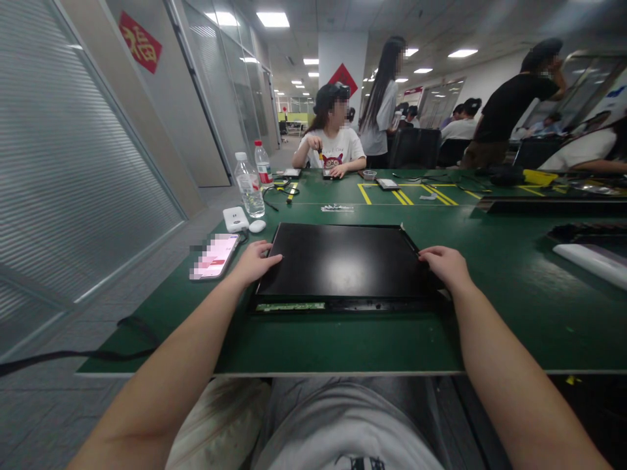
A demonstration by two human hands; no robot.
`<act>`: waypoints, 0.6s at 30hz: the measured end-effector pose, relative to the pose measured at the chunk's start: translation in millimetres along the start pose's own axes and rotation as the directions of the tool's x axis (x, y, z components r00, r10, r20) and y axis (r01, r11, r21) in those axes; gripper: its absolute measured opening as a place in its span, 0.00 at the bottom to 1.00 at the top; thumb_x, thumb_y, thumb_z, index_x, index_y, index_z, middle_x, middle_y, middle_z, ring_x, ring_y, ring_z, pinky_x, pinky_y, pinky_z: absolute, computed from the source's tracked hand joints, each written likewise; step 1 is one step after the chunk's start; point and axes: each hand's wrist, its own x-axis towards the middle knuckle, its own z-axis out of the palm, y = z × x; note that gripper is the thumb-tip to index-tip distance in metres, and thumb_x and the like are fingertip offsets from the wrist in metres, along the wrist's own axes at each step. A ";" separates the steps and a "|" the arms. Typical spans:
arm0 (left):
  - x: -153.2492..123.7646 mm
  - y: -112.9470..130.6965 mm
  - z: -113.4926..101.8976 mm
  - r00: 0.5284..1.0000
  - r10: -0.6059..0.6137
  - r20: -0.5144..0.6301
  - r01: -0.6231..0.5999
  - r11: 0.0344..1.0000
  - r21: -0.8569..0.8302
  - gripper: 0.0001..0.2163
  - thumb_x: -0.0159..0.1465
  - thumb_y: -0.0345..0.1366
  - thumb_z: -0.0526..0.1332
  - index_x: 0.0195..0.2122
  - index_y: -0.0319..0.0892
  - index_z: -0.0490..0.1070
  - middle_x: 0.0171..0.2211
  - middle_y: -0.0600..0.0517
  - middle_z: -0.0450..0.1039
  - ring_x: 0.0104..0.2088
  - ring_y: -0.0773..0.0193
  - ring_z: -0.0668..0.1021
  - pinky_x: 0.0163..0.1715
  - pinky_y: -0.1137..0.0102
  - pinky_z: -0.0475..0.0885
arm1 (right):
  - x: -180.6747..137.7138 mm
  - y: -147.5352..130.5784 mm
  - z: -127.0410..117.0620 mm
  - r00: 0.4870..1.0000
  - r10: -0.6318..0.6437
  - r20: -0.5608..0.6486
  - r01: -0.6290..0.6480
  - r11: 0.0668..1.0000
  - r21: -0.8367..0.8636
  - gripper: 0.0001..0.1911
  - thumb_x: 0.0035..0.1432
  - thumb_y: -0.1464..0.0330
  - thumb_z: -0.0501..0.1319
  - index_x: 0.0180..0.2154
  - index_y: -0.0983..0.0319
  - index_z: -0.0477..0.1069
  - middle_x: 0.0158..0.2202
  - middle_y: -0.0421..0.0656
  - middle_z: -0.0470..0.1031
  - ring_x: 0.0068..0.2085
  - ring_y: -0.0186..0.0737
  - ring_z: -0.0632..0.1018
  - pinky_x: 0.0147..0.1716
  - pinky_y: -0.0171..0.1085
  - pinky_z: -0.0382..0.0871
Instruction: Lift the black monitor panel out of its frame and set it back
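Observation:
A black LCD panel [343, 261] lies flat on the green table in front of me, its dark surface facing up with a bright reflection. It sits over a black frame, whose near edge shows a strip of green circuit board [290, 306]. My left hand [255, 263] grips the panel's left edge, thumb on top and fingers curled at the side. On the opposite side my right hand [449, 266] pinches the right edge near the far corner; its fingertips are partly hidden.
Left of the panel are a phone [218, 256], a white charger [236, 219], a white mouse-like object [257, 226] and a water bottle [250, 186]. A long white bar [592, 264] lies at right. A person [333, 140] works across the green table [343, 339].

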 end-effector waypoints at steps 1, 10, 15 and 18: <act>-0.2 -0.2 0.1 1.000 -0.005 0.003 0.005 1.000 0.012 0.13 0.48 0.41 0.78 0.32 0.43 0.82 0.60 0.39 0.75 0.65 0.36 0.74 0.64 0.53 0.70 | 1.0 1.5 0.4 1.000 -0.005 -0.003 0.005 1.000 0.010 0.09 0.46 0.65 0.65 0.31 0.56 0.83 0.31 0.43 0.83 0.35 0.47 0.80 0.45 0.45 0.74; 6.3 -10.3 -0.4 0.997 0.041 0.067 -0.052 0.982 0.179 0.13 0.50 0.44 0.75 0.33 0.42 0.82 0.58 0.38 0.76 0.62 0.36 0.76 0.63 0.53 0.71 | 1.4 4.8 3.0 1.000 0.028 0.001 -0.028 0.998 0.055 0.12 0.45 0.62 0.64 0.31 0.58 0.82 0.32 0.44 0.82 0.32 0.45 0.78 0.41 0.44 0.73; 10.3 -18.7 -0.7 0.997 0.014 0.079 -0.035 0.964 0.264 0.17 0.53 0.45 0.73 0.40 0.40 0.83 0.63 0.37 0.73 0.63 0.39 0.75 0.64 0.55 0.70 | 1.4 4.8 4.6 0.999 0.053 0.004 -0.053 0.992 0.118 0.13 0.43 0.62 0.64 0.31 0.59 0.82 0.33 0.45 0.83 0.32 0.44 0.77 0.37 0.42 0.71; 10.7 -21.6 -0.6 0.997 0.013 0.076 -0.035 0.957 0.287 0.18 0.53 0.46 0.73 0.42 0.41 0.83 0.63 0.38 0.72 0.64 0.38 0.74 0.65 0.54 0.69 | -0.1 2.5 4.3 0.998 0.065 0.015 -0.066 0.983 0.171 0.14 0.43 0.62 0.63 0.31 0.59 0.82 0.33 0.46 0.84 0.30 0.43 0.76 0.33 0.41 0.69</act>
